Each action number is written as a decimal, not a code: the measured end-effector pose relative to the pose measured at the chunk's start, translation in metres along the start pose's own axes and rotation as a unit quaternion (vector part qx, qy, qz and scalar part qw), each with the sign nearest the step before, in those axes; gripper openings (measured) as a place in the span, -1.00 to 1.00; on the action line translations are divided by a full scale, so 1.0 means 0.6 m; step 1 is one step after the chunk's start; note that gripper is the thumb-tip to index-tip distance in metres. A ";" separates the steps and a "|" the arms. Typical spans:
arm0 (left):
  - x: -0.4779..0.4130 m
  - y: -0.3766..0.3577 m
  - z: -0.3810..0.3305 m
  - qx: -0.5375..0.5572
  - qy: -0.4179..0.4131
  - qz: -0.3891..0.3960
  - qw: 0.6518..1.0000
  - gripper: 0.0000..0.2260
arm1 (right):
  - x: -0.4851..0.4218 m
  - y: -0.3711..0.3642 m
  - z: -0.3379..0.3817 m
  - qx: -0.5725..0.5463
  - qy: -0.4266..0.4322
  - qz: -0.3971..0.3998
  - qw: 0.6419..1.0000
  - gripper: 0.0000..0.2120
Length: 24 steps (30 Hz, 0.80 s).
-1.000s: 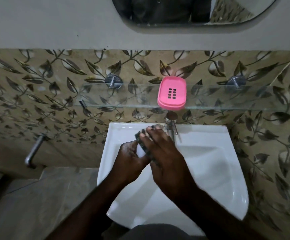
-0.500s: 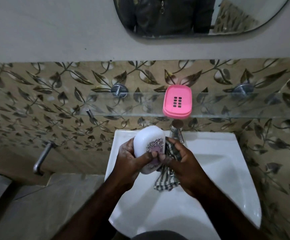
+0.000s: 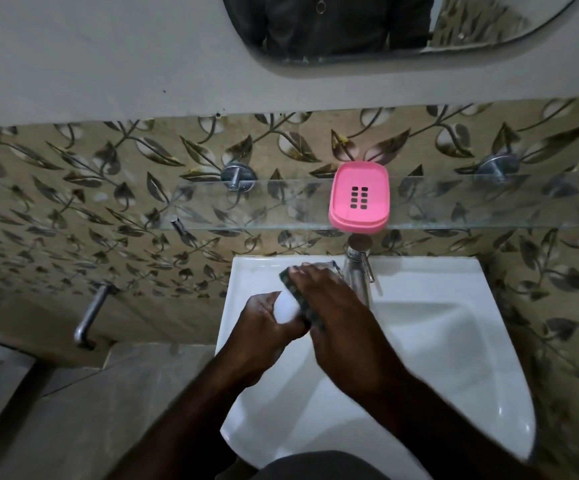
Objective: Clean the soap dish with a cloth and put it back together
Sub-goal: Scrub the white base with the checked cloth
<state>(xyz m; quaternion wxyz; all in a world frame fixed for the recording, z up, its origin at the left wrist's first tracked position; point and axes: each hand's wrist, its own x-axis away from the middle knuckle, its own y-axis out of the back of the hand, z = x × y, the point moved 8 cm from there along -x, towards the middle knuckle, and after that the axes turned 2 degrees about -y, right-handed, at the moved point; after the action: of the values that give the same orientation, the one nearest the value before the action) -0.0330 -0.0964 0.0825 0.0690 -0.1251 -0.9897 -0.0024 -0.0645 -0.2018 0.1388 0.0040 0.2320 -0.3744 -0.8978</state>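
Observation:
Over the white sink (image 3: pixel 454 341), my left hand (image 3: pixel 263 327) grips the white soap dish lid (image 3: pixel 286 308); only its lower rounded end shows. My right hand (image 3: pixel 329 306) lies flat on top of it, pressing a dark checked cloth (image 3: pixel 301 303) against its surface. The cloth shows only as a strip at the hand's left edge. The pink soap dish base (image 3: pixel 359 197), with a slotted drain in its middle, sits by itself on the glass shelf (image 3: pixel 246 206) above the tap.
A chrome tap (image 3: pixel 359 268) stands right behind my right hand at the back of the sink. A second chrome tap (image 3: pixel 90 317) sticks out of the tiled wall on the left. A mirror (image 3: pixel 350 26) hangs above.
Half a second ago the lid faced up with the cloth hanging below it. Now my right hand covers the lid with the cloth, further back towards the tap.

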 end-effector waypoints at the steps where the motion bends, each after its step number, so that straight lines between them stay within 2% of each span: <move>1: 0.002 -0.002 -0.002 0.002 -0.009 -0.004 1.000 -0.83 | 0.000 -0.003 0.017 0.028 0.041 0.011 0.999 -0.43; 3: 0.006 0.002 -0.008 -0.006 -0.037 -0.021 0.999 -0.79 | -0.001 -0.006 0.014 0.032 0.082 0.038 0.995 -0.43; 4: 0.009 0.006 -0.010 -0.010 -0.046 -0.034 0.998 -0.84 | -0.003 -0.006 -0.009 0.009 0.061 0.037 0.997 -0.43; 5: 0.011 0.010 -0.011 -0.010 -0.052 -0.045 0.998 -0.88 | -0.009 0.000 -0.040 -0.018 0.012 0.021 1.000 -0.42; 7: 0.014 0.012 -0.011 -0.002 -0.053 -0.051 0.997 -0.84 | -0.010 0.007 -0.082 -0.055 -0.093 -0.016 0.994 -0.37; 8: 0.013 0.009 -0.011 -0.002 -0.049 -0.048 0.998 -0.84 | -0.008 0.007 -0.079 -0.059 -0.113 -0.027 0.991 -0.36; 10: 0.013 0.007 -0.011 -0.005 -0.042 -0.045 0.998 -0.87 | -0.005 0.003 -0.033 -0.047 -0.069 -0.028 0.996 -0.38; 12: 0.015 0.009 -0.010 0.004 -0.048 -0.051 0.998 -0.85 | 0.002 -0.001 0.018 -0.022 0.024 -0.008 0.999 -0.43; 14: 0.020 0.015 -0.012 0.026 -0.058 -0.062 0.996 -0.82 | -0.004 0.002 0.019 -0.007 0.079 0.004 0.997 -0.47; 15: 0.023 0.016 -0.014 0.040 -0.058 -0.067 0.995 -0.81 | -0.008 0.004 -0.002 -0.020 0.060 0.005 0.998 -0.45; 18: 0.033 0.013 -0.017 0.097 -0.048 -0.061 0.992 -0.72 | -0.009 0.016 -0.081 -0.114 -0.120 -0.011 0.986 -0.37; 19: 0.034 0.010 -0.018 0.122 -0.042 -0.055 0.990 -0.71 | -0.006 0.018 -0.087 -0.119 -0.148 -0.013 0.982 -0.36; 21: 0.032 0.007 -0.016 0.175 -0.031 -0.059 0.982 -0.70 | -0.005 0.018 -0.059 -0.081 -0.119 -0.004 0.990 -0.34; 24: 0.031 -0.002 -0.009 0.183 -0.022 -0.078 0.980 -0.73 | -0.009 0.002 0.011 0.020 0.031 0.052 0.998 -0.34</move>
<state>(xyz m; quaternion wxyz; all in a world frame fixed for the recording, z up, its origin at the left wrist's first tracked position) -0.0502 -0.0934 0.0903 0.0683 -0.0324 -0.9814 0.1764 -0.0625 -0.1971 0.1459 0.0578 0.2400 -0.4040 -0.8808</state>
